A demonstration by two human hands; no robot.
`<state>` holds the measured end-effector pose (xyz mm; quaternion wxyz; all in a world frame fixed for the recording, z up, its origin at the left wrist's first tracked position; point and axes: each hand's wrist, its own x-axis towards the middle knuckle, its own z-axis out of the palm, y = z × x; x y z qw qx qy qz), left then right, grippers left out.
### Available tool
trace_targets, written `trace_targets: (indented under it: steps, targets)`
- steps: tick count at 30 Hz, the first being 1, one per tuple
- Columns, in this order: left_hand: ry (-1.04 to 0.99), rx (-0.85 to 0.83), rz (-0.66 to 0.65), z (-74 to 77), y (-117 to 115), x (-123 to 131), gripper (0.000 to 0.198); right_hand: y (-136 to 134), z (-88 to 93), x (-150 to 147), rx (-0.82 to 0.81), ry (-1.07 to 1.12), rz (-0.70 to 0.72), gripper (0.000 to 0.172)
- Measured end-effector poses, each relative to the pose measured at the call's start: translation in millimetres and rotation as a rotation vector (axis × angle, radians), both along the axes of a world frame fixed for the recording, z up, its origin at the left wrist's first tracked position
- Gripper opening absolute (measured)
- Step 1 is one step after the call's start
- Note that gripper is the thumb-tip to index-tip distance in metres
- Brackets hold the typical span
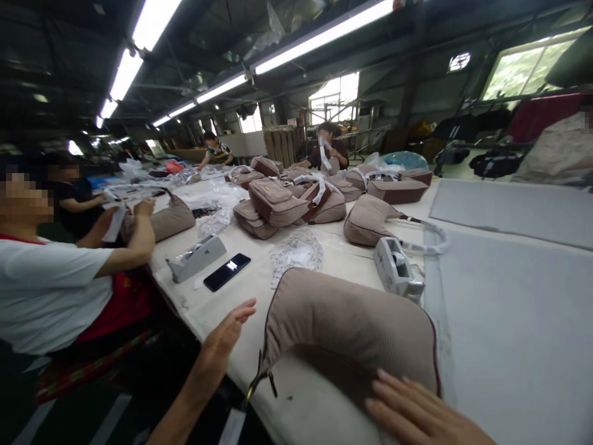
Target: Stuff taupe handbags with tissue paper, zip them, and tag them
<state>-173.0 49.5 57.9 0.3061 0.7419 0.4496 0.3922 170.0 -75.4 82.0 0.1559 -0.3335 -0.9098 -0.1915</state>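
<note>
Table [257,272] bears our brown bag [352,315] at the near side — likely soft, light, best cupped at both ends. Our right hand [417,411], fingers slightly spread, nears its right end — contact unclear; our left hand [223,340] holds nothing, fingers together.

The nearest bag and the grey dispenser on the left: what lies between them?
In the head view, a black phone lies between the grey dispenser and the nearest bag; pale tabletop shows between phone and bag.
</note>
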Motion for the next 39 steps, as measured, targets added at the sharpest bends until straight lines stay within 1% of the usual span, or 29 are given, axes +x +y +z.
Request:
trace_targets:
  steps: [1, 2, 3, 4, 6, 8, 10, 12, 14, 17, 20, 22, 23, 25, 27, 28, 30, 32, 34, 36, 37, 39]
  targets:
    - [0.132, 0.07, -0.048, 0.7, 7.0, 21.1, 0.042, 12.7, 7.8, -9.2, 0.027, 0.025, -0.093, 0.042]
    - [0.273, 0.167, -0.093, 0.5, 14.2, 43.5, 0.046, 27.9, 11.8, -17.2, 0.054, 0.06, -0.195, 0.049]
    - [0.409, 0.262, -0.129, -1.3, 21.1, 65.2, 0.05, 44.7, 11.0, -23.4, 0.07, 0.095, -0.291, 0.054]
    - [0.526, 0.344, -0.137, -4.9, 27.7, 84.5, 0.053, 61.9, 5.6, -27.2, 0.039, 0.103, -0.362, 0.058]
    - [0.686, 0.429, -0.154, -16.0, 38.9, 112.0, 0.056, 92.7, -14.3, -28.7, -0.093, 0.085, -0.441, 0.058]
    - [0.769, 0.473, -0.135, -27.8, 46.9, 123.7, 0.056, 113.2, -35.8, -26.9, -0.201, 0.059, -0.517, 0.057]
    - [0.801, 0.546, -0.083, -37.1, 51.3, 123.8, 0.054, 122.0, -50.5, -28.1, -0.21, 0.05, -0.533, 0.057]
    - [0.794, 0.665, -0.041, -44.1, 53.3, 119.6, 0.052, 123.6, -58.5, -33.9, -0.203, 0.04, -0.466, 0.057]
    - [0.791, 0.737, -0.018, -50.3, 54.5, 116.6, 0.049, 124.2, -63.5, -41.5, -0.258, 0.037, -0.425, 0.058]
    - [0.83, 0.727, -0.007, -57.5, 57.3, 118.1, 0.048, 129.6, -68.3, -47.8, -0.338, 0.071, -0.417, 0.061]
    - [0.851, 0.677, -0.06, -60.3, 61.9, 121.8, 0.049, 135.7, -69.6, -45.3, -0.422, 0.093, -0.353, 0.065]
    - [0.863, 0.594, -0.107, -59.6, 65.7, 122.3, 0.048, 135.2, -69.4, -40.8, -0.507, 0.089, -0.367, 0.07]
    - [0.871, 0.54, -0.123, -58.8, 67.5, 121.6, 0.049, 132.8, -69.4, -38.1, -0.526, 0.094, -0.407, 0.072]
    - [0.874, 0.443, -0.12, -56.3, 70.4, 118.8, 0.052, 124.7, -69.3, -32.1, -0.496, 0.105, -0.515, 0.071]
    - [0.872, 0.357, -0.086, -52.5, 71.4, 114.4, 0.056, 114.9, -66.6, -24.4, -0.443, 0.117, -0.637, 0.07]
    - [0.872, 0.309, -0.069, -50.0, 71.1, 112.0, 0.057, 110.4, -63.5, -19.7, -0.452, 0.108, -0.665, 0.07]
    - [0.863, 0.211, -0.058, -44.1, 69.2, 107.3, 0.057, 102.9, -54.0, -7.9, -0.517, 0.08, -0.639, 0.066]
    - [0.84, 0.146, -0.049, -37.8, 65.7, 105.2, 0.056, 96.6, -43.8, 4.7, -0.513, 0.083, -0.61, 0.06]
    - [0.807, 0.169, -0.018, -33.1, 61.4, 109.6, 0.055, 91.7, -38.6, 12.8, -0.396, 0.129, -0.629, 0.056]
    - [0.78, 0.275, -0.035, -31.3, 57.1, 123.2, 0.053, 90.6, -40.7, 11.8, -0.295, 0.163, -0.637, 0.054]
    - [0.771, 0.337, -0.087, -31.4, 55.4, 133.0, 0.052, 92.1, -43.8, 8.0, -0.291, 0.165, -0.623, 0.052]
    - [0.766, 0.413, -0.26, -32.9, 53.8, 154.8, 0.05, 99.1, -50.9, -3.0, -0.343, 0.166, -0.615, 0.048]
